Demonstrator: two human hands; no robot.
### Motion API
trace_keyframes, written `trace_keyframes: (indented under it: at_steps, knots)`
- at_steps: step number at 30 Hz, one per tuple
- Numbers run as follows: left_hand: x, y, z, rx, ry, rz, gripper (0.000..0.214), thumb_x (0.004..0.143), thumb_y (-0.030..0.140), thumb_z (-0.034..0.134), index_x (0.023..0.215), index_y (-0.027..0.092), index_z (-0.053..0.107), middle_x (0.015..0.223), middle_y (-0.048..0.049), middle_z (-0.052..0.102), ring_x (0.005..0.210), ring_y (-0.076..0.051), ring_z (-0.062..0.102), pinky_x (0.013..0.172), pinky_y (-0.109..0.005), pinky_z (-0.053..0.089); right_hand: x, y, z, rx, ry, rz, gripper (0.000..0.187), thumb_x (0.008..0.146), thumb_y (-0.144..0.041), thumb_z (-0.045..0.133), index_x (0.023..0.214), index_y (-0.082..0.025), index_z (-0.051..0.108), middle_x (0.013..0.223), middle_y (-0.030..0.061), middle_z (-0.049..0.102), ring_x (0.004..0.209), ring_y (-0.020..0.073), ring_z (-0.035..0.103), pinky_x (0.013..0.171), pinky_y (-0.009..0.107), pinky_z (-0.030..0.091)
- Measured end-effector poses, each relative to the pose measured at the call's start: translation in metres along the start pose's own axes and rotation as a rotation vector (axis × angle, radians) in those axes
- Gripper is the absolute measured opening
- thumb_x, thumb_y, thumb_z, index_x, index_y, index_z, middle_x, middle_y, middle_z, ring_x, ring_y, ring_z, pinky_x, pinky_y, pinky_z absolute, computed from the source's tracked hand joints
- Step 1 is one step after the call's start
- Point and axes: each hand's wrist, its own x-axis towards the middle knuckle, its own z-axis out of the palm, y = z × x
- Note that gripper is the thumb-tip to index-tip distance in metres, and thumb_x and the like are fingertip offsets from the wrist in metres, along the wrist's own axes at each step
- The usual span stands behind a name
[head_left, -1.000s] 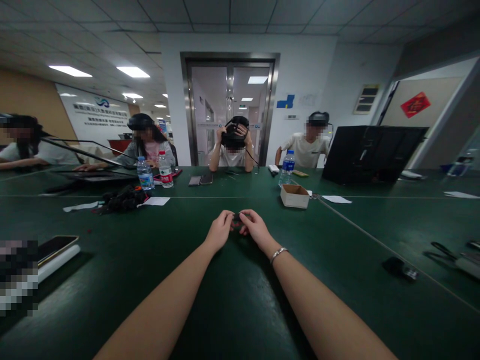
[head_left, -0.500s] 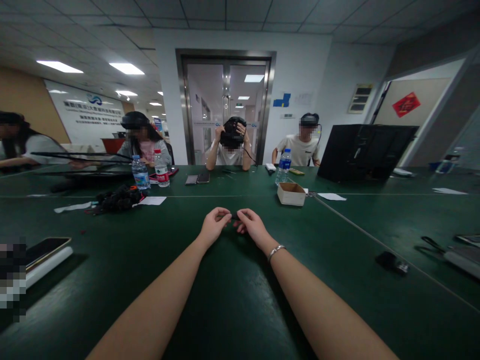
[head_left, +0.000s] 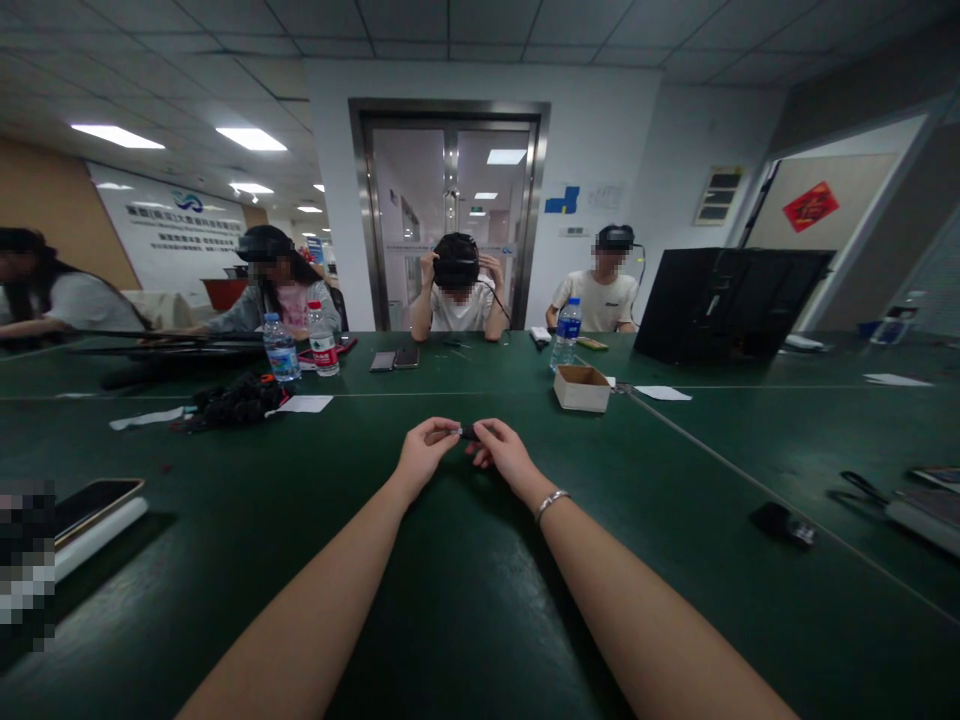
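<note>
In the head camera's view, both bare hands meet just above a dark green, smooth tabletop (head_left: 465, 620), in front of the wearer. The left hand (head_left: 426, 455) pinches the pale, thin end of a small, dark, elongated object (head_left: 469, 432) between thumb and fingertips. The right hand (head_left: 510, 455) pinches the dark body of that same object from the other side, its lower fingers curled beneath; a silver-coloured metal bracelet (head_left: 552, 503) circles the right wrist. The object is thus between the two hands, too small and partly covered to identify.

Beyond the right hand stands an open, pale cardboard box (head_left: 582, 398) with a brown inside, and behind it a clear plastic bottle with a blue label (head_left: 568, 335). Farther to the left, a tangled black bundle (head_left: 240, 402) lies beside a white sheet of paper (head_left: 307, 404). Near the left edge, a dark-screened phone with a gold-coloured rim (head_left: 97, 505) rests on a white slab (head_left: 112, 530). To the right lies a small black item with a shiny end (head_left: 781, 524), well apart from the hands
</note>
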Motion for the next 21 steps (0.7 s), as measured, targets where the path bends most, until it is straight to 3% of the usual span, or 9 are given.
trace_keyframes:
  at_steps: [9, 13, 16, 21]
  knots:
    - [0.0, 0.001, 0.0, -0.057, 0.01, 0.027, 0.026, 0.064, 0.022, 0.07, 0.088, 0.015, 0.062, 0.098, -0.007, 0.067, 0.096, -0.018, 0.063, 0.095, -0.036, 0.045, 0.001, -0.002, 0.0, 0.008, -0.032, 0.055, 0.029, 0.084, -0.044, 0.055, 0.084, -0.016, 0.053, 0.052, -0.0004, 0.062, 0.043, 0.0073, 0.054, 0.043, 0.016, 0.041]
    - [0.002, -0.002, 0.002, 0.008, 0.067, -0.003, 0.03, 0.066, 0.03, 0.07, 0.09, 0.015, 0.061, 0.092, -0.007, 0.067, 0.086, -0.017, 0.063, 0.076, -0.03, 0.05, 0.0, -0.003, -0.001, 0.009, -0.017, 0.035, 0.026, 0.079, -0.039, 0.061, 0.088, -0.015, 0.054, 0.058, -0.0004, 0.063, 0.045, 0.0063, 0.054, 0.043, 0.016, 0.041]
    - [0.005, -0.007, 0.003, 0.09, 0.101, -0.043, 0.029, 0.069, 0.037, 0.065, 0.087, 0.015, 0.06, 0.078, -0.0036, 0.064, 0.069, -0.014, 0.059, 0.058, -0.024, 0.045, -0.001, -0.003, -0.001, -0.003, -0.016, 0.006, 0.026, 0.074, -0.03, 0.066, 0.094, -0.016, 0.056, 0.064, -0.0015, 0.063, 0.047, 0.0064, 0.055, 0.042, 0.016, 0.04]
    - [0.007, -0.015, 0.002, 0.251, 0.08, -0.057, 0.031, 0.078, 0.045, 0.052, 0.084, 0.016, 0.06, 0.061, 0.0017, 0.053, 0.055, -0.011, 0.05, 0.048, -0.021, 0.036, -0.002, -0.002, -0.001, -0.025, -0.019, -0.029, 0.025, 0.067, -0.018, 0.065, 0.091, -0.017, 0.058, 0.064, -0.0043, 0.059, 0.05, 0.0066, 0.057, 0.043, 0.016, 0.04]
